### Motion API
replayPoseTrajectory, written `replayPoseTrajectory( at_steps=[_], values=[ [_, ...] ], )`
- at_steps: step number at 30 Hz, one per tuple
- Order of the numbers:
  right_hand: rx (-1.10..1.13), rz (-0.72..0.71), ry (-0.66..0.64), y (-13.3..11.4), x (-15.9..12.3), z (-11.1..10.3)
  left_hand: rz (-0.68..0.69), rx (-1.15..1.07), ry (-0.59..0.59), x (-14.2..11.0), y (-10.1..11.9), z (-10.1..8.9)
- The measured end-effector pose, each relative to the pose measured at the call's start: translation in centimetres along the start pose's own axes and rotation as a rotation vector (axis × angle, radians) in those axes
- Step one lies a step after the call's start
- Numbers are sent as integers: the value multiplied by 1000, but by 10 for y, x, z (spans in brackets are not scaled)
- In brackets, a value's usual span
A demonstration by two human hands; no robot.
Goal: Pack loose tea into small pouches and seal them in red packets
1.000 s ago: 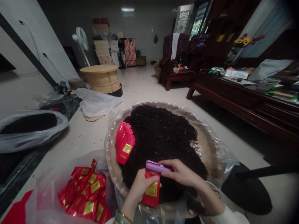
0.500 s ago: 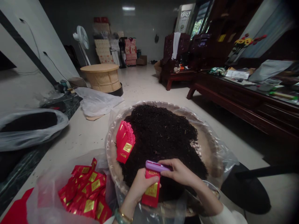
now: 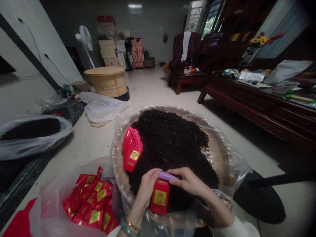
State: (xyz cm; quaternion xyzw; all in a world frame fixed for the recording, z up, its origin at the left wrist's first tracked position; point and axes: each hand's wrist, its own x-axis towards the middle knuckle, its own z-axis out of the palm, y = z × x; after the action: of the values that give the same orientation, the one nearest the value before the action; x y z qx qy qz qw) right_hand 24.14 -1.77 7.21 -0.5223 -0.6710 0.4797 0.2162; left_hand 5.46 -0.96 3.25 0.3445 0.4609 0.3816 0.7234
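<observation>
A purple handheld bag sealer (image 3: 167, 175) lies across the top edge of a red tea packet (image 3: 160, 199) with a gold label. My right hand (image 3: 188, 180) grips the sealer's right end. My left hand (image 3: 147, 186) is closed with thumb and fingertips at the sealer's left end, beside the packet's top corner. The packet hangs upright below the sealer, over the near rim of a wide round basket (image 3: 223, 153) lined with clear plastic. Dark loose tea leaves (image 3: 170, 141) are heaped in the basket. Several flat red packets (image 3: 132, 149) lie fanned at its left side.
A clear plastic bag (image 3: 53, 197) at lower left holds several filled red packets (image 3: 92, 199). Farther left stands another bag (image 3: 37, 146) of dark leaves. A black round stand base (image 3: 261, 200) is at right, below a long dark wooden table (image 3: 251, 108). A woven drum-shaped stand (image 3: 107, 80) is behind.
My left hand has moved up from the packet's front to the sealer's left end. The packet's gold label is now uncovered. My right hand stays on the sealer.
</observation>
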Motion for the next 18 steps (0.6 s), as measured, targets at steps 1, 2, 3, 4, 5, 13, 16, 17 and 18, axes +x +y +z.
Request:
replayPoseTrajectory(
  at_steps=[1,2,3,4,5,13,16,17,18],
  values=[
    [-18,9,9,0,0,1,7,4,2,0,-1,1],
    [-45,23,25,-1,1,2,15,9,4,0,-1,2],
    [-78,37,44,-2,1,3,24,13,6,0,-2,3],
    [-112,47,63,-3,2,4,32,19,9,0,-2,3],
    [-141,50,79,-4,3,6,39,25,13,-1,-2,4],
    [-158,-35,100,-7,3,13,49,44,27,-2,0,4],
    [-147,-41,109,-6,2,13,46,36,30,-3,1,4],
    [-145,-43,111,-5,2,13,46,35,29,-3,1,5],
    [-143,-43,113,-5,2,13,45,36,28,-3,1,5]
  ],
)
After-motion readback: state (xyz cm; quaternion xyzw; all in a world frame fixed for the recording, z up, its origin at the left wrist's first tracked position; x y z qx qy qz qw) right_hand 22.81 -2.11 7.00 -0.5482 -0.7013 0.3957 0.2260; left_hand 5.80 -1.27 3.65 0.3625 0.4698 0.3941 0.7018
